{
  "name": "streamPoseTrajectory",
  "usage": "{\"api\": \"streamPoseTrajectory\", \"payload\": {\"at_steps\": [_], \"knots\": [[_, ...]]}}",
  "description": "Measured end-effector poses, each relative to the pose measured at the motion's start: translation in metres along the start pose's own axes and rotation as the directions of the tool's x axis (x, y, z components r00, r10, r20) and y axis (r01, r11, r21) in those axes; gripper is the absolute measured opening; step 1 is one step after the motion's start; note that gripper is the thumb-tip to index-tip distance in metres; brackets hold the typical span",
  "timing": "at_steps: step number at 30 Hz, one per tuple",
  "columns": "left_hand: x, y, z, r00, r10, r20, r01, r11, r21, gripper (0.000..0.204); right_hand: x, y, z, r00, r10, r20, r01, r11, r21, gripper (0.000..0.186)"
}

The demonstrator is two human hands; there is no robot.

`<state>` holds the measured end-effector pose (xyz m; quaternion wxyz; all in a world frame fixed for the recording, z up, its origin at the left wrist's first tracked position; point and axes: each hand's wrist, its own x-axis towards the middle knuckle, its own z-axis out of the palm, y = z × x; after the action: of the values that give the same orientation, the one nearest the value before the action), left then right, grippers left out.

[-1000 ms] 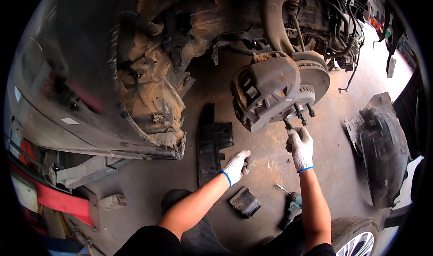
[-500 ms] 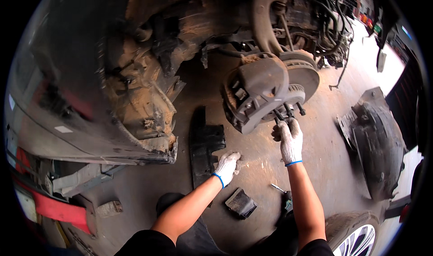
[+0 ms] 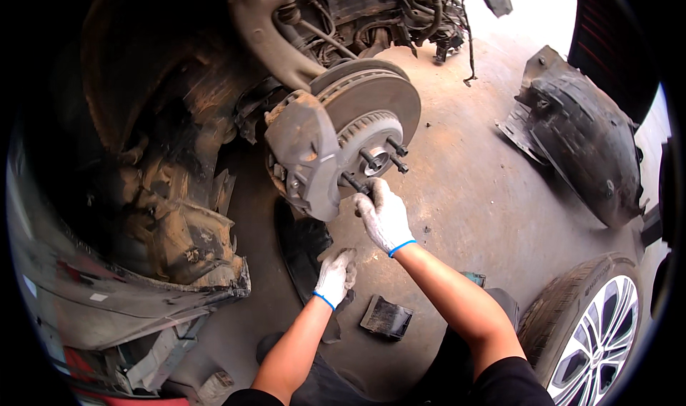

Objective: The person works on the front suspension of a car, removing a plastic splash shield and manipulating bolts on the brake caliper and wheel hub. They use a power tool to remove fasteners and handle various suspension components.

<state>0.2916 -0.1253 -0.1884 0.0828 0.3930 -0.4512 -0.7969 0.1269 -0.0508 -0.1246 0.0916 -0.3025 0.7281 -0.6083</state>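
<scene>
My right hand [image 3: 382,211], in a white knit glove with a blue cuff, pinches a dark wheel bolt [image 3: 355,182] at the hub's lower edge. Several similar bolts stick out of the hub face [image 3: 372,164]. Behind the hub sits a brake disc [image 3: 389,95], with a dusty brake caliper [image 3: 304,145] clamped over its left side. Lower and to the left, my left hand [image 3: 333,276], gloved alike, hovers with curled fingers. Whatever it may hold is hidden. Beneath it a long black plastic panel [image 3: 300,241] lies on the floor.
A black wheel-arch liner [image 3: 589,134] lies at the right. A wheel with a silver rim [image 3: 597,342] stands at the lower right. A small black plastic piece [image 3: 386,317] rests on the floor near me. At left are the car's dirty body panel [image 3: 143,306] and a suspension arm [image 3: 275,38] above.
My view has turned to the right and nearer the hub, so the hub face and its bolts show more fully. My right hand stays at the hub's bolts; the left remains low with its fingers curled.
</scene>
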Motion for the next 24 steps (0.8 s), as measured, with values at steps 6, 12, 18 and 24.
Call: {"api": "streamPoseTrajectory", "payload": {"at_steps": [6,12,18,24], "knots": [[0.005,-0.008,0.001,0.998,-0.003,-0.056,0.002,1.0,-0.009,0.014,0.0,-0.015,-0.007,0.998,-0.032,0.051,0.034,0.999,-0.043,0.033],[0.002,-0.006,0.007,1.0,0.0,-0.03,0.001,1.0,0.025,0.012,0.0,-0.008,-0.003,0.993,-0.087,0.085,0.094,0.992,-0.084,0.038],[0.0,-0.005,0.001,1.0,0.021,-0.005,-0.021,0.994,0.11,0.019,0.0,-0.001,0.003,0.991,-0.078,0.109,0.083,0.996,-0.04,0.032],[-0.006,0.003,0.0,0.999,0.028,0.014,-0.03,0.996,0.09,0.017,0.0,-0.012,0.0,0.998,-0.012,0.064,0.012,1.0,-0.008,0.031]]}}
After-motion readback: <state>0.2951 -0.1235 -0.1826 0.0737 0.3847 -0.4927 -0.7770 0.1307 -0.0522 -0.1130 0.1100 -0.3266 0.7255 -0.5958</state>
